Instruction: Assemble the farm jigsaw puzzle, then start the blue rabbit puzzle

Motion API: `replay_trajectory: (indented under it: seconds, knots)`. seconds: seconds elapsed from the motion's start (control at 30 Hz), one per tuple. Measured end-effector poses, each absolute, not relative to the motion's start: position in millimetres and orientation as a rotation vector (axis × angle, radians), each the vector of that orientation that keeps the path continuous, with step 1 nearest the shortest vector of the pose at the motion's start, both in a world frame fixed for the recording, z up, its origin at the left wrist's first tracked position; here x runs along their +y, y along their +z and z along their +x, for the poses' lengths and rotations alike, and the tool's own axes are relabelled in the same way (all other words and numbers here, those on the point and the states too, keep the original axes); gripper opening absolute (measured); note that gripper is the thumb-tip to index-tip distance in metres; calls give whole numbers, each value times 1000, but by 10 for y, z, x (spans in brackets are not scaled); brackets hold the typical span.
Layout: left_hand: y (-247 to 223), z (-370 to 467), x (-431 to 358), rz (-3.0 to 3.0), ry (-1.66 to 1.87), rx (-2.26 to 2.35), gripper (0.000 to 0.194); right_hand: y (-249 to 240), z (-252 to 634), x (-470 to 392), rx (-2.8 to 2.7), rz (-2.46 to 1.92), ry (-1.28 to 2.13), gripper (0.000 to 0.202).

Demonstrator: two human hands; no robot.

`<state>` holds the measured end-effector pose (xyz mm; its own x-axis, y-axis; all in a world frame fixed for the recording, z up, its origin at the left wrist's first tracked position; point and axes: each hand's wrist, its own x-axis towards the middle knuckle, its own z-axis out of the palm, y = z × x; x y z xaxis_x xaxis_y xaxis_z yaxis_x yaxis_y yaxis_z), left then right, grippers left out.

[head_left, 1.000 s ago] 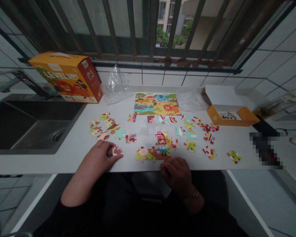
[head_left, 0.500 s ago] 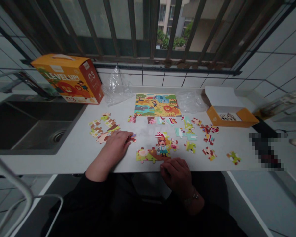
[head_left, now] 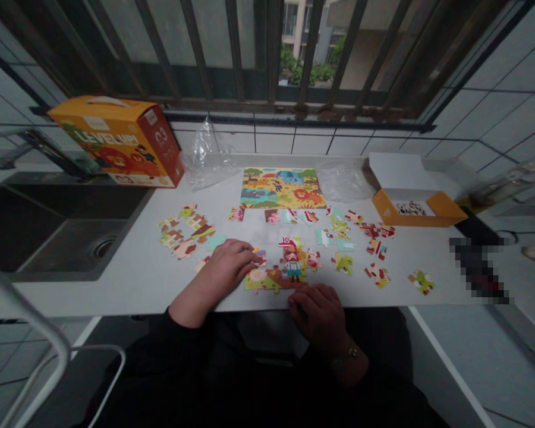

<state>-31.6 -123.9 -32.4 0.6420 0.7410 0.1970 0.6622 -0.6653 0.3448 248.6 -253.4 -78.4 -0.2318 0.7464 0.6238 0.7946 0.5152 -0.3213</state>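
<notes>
My left hand (head_left: 229, 266) has its fingers closed on a small puzzle piece (head_left: 259, 255), held at the upper left of the joined puzzle part (head_left: 276, 277). That part shows a farmer figure and lies near the counter's front edge. My right hand (head_left: 320, 306) rests curled at the edge, by the lower right of the joined part; what its fingers hold, if anything, is hidden. Loose pieces lie left of my left hand, among them a pale green one (head_left: 216, 242). More loose pieces (head_left: 342, 263) are spread to the right.
A picture card (head_left: 283, 188) lies at the back centre between clear plastic bags (head_left: 207, 163). An orange box (head_left: 120, 142) stands at the back left beside a sink (head_left: 66, 238). An open box (head_left: 417, 208) sits at the back right.
My left hand has moved right with the puzzle piece, up to the joined part. Pieces that it covered on the left now show. My right hand has stayed in place.
</notes>
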Motion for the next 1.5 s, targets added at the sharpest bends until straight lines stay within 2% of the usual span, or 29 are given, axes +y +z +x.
replay_trajectory:
  seconds: [0.2, 0.87, 1.07, 1.37, 1.5]
  knots:
    - [-325, -378, -1274, 2637, 491, 1115, 29, -793, 2487, -2532, -2003, -1258, -86, 11]
    - [-145, -320, -1582, 2678, 370, 1090, 35, -776, 2485, -2550, -2004, -1291, -88, 12]
    - [-195, -252, -1700, 2672, 284, 1102, 51, -720, 2481, -2549, -1961, -1251, -116, 6]
    - [-288, -302, -1581, 2652, 364, 1204, 44, -697, 2470, -2509, -1961, -1246, -109, 12]
    - [-346, -281, -1508, 2633, 448, 1231, 41, -406, 2504, -2637, -1945, -1131, -82, 29]
